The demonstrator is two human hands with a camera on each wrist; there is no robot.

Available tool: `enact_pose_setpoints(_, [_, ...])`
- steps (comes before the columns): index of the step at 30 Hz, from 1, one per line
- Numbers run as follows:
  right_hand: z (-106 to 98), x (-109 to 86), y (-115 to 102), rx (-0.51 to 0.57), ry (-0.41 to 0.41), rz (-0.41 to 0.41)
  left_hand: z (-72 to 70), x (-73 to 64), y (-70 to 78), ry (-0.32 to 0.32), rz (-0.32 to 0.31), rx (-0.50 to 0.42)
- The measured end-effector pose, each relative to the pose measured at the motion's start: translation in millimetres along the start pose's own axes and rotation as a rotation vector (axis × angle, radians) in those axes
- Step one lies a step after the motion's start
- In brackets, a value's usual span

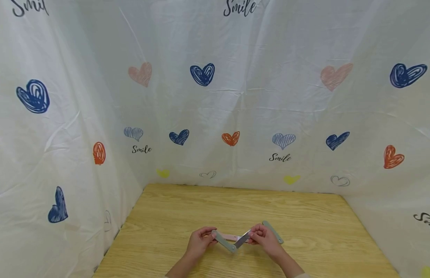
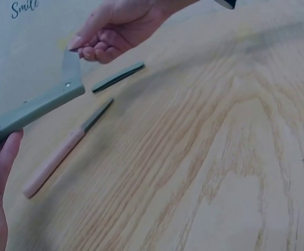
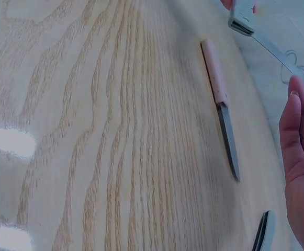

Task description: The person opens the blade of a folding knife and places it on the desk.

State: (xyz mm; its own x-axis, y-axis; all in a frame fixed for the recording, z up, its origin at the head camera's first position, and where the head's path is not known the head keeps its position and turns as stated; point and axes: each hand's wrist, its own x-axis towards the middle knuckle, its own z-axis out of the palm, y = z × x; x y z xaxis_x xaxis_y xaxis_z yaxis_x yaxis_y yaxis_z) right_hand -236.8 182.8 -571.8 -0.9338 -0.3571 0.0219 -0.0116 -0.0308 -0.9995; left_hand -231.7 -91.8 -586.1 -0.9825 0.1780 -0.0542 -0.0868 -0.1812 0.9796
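Note:
A folding knife with a green handle [image 1: 224,241] is held above the table between both hands, its blade [image 1: 242,239] swung partway out at an angle. My left hand [image 1: 198,242] grips the far end of the handle between thumb and fingers. The blade's tip end is pinched by my right hand [image 1: 265,240]. Below them on the table lies a pink-handled folding knife [image 2: 55,163] with its blade [image 3: 228,141] extended. Beside my right hand rests another green folding knife [image 1: 272,232], folded, with no blade showing.
The wood-grain table [image 1: 159,216] spreads under the hands. A white curtain [image 1: 215,108] printed with hearts and "Smile" lettering hangs behind it and along both sides.

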Motion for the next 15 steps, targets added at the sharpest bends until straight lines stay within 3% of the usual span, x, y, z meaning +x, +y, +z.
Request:
enact_pose_setpoints(3, [1.6,-2.0,2.6,0.056,0.084,0.017,1.9,1.2,-1.1,0.080,-0.004,-0.028])
enact_pose_setpoints(10, [16.9,2.2,4.7,0.242,0.393,0.070,16.8,3.3,-0.1,0.310,0.005,-0.144])
enact_pose_setpoints(15, [27.1,5.2,6.0,0.332,0.511,0.065,31.9,1.3,4.0,0.444,0.040,-0.219])
